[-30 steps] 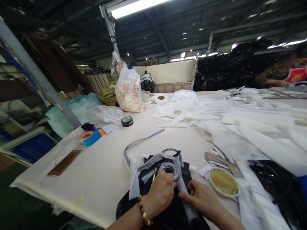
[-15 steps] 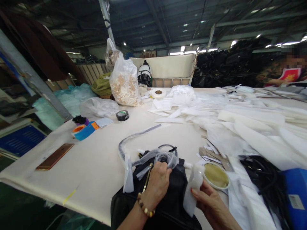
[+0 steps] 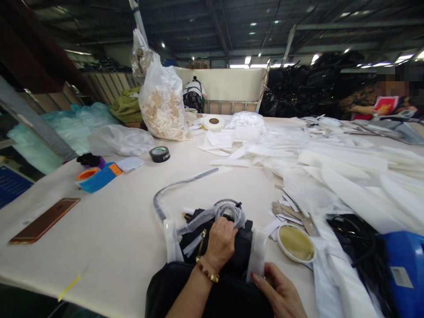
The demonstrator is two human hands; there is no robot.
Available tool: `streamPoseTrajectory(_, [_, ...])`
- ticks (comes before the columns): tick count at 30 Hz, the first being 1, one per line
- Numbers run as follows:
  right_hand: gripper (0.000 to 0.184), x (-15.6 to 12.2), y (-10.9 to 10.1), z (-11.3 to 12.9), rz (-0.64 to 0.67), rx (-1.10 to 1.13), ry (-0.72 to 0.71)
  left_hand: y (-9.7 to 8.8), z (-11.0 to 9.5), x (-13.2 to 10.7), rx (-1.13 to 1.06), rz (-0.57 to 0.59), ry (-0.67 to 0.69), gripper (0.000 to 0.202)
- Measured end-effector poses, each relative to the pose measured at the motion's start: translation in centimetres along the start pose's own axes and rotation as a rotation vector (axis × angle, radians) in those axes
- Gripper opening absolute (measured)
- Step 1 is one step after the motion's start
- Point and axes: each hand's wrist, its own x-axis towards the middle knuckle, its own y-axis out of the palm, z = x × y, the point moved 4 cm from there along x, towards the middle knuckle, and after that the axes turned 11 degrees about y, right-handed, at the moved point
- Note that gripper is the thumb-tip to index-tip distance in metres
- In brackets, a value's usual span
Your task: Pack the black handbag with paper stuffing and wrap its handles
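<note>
A black bag [image 3: 165, 287] lies in front of me at the near edge of the table. My left hand [image 3: 220, 240], with a beaded bracelet at the wrist, is closed on the plastic-wrapped handle [image 3: 236, 216] at the bag's top. A wrapped strap [image 3: 159, 201] curves out over the table to the left. In my right hand [image 3: 281, 289], a white foam strip [image 3: 256, 254] is pinched between thumb and fingers against the bag's right side. Another white strip [image 3: 171, 240] stands at the bag's left side. A gold zipper pull [image 3: 203, 234] shows beside my left hand.
Left on the table lie a phone [image 3: 46, 221], an orange tape roll [image 3: 88, 174] and black tape [image 3: 159, 154]. A clear bag of scraps [image 3: 164, 106] stands behind. White foam sheets [image 3: 351, 172], a round lid [image 3: 296, 244] and a blue container [image 3: 402, 265] are right. A person [image 3: 367, 104] sits far right.
My right hand has brought the foam strip left and more upright against the bag's side. My left hand keeps its hold on the handle. The table's left-side objects have shifted left in view.
</note>
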Motion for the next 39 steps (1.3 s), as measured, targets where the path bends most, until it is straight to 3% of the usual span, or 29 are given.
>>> streamPoseTrajectory(7, [0.029,0.8,0.7,0.6,-0.236,-0.125,-0.108,-0.7,-0.2,0.3,-0.051,0.078,0.001,0.025])
streamPoseTrajectory(11, [0.031,1.3,0.5,-0.3,-0.321,-0.176,-0.154,-2.3,-2.0,-0.9,-0.087,0.179,-0.012,0.015])
streamPoseTrajectory(16, [0.030,1.1,0.6,-0.2,-0.320,-0.113,-0.205,-2.1,-4.2,-4.0,-0.029,0.375,-0.173,0.021])
streamPoseTrajectory(19, [0.032,0.4,0.5,0.7,-0.318,0.001,-0.183,-1.6,-4.3,-4.8,-0.013,0.347,-0.178,0.020])
streamPoseTrajectory(22, [0.036,-0.3,0.2,1.9,-0.280,0.157,-0.129,-1.4,-3.8,-4.9,-0.040,0.299,-0.116,0.017])
streamPoseTrajectory(26, [0.033,0.4,0.5,3.1,-0.097,0.418,-0.017,-1.5,-3.2,-5.1,-0.065,0.270,-0.033,0.017])
streamPoseTrajectory(32, [0.035,2.3,1.7,1.7,0.088,0.693,0.203,-1.8,-3.3,-5.2,-0.072,0.263,0.017,0.018])
streamPoseTrajectory(39, [0.038,1.8,2.4,1.7,0.222,0.882,0.258,-2.5,-3.4,-4.6,-0.205,0.381,-0.166,0.017])
